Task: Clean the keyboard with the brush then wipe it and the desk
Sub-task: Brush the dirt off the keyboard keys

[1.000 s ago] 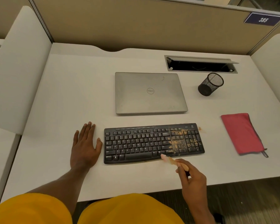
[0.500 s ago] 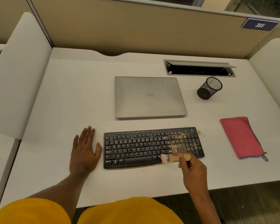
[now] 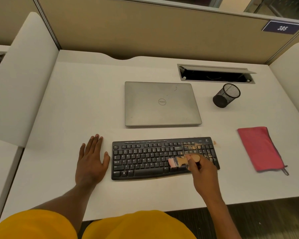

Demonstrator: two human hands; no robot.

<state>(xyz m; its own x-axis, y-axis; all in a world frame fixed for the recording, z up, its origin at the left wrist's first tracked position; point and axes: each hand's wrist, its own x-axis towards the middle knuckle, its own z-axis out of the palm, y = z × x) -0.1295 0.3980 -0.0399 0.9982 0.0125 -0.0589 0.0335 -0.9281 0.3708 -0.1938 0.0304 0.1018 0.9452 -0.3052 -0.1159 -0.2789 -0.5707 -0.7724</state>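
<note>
Keyboard (image 3: 165,157): black plastic, flat, curved front edge, near the front of the desk (image 3: 76,109). Tan gritty debris (image 3: 197,149) lies on its right-end keys.
Brush (image 3: 178,162): stubby wooden handle, pink bristles over the keyboard's right-centre keys; contact blurred.
Right hand (image 3: 202,171): fingers curled round the brush handle, above the keyboard's right end.
Left hand (image 3: 91,163): flat, fingers straight, on the desk just left of the keyboard, not touching it.
Cloth (image 3: 260,148): red, soft, folded oblong, well right of the keyboard.
Laptop (image 3: 160,104): grey metal, closed, just behind the keyboard.
Cup (image 3: 225,95): black mesh cylinder, behind the keyboard's right end.
Desk: white, matte; broad bare surface left of the keyboard.
</note>
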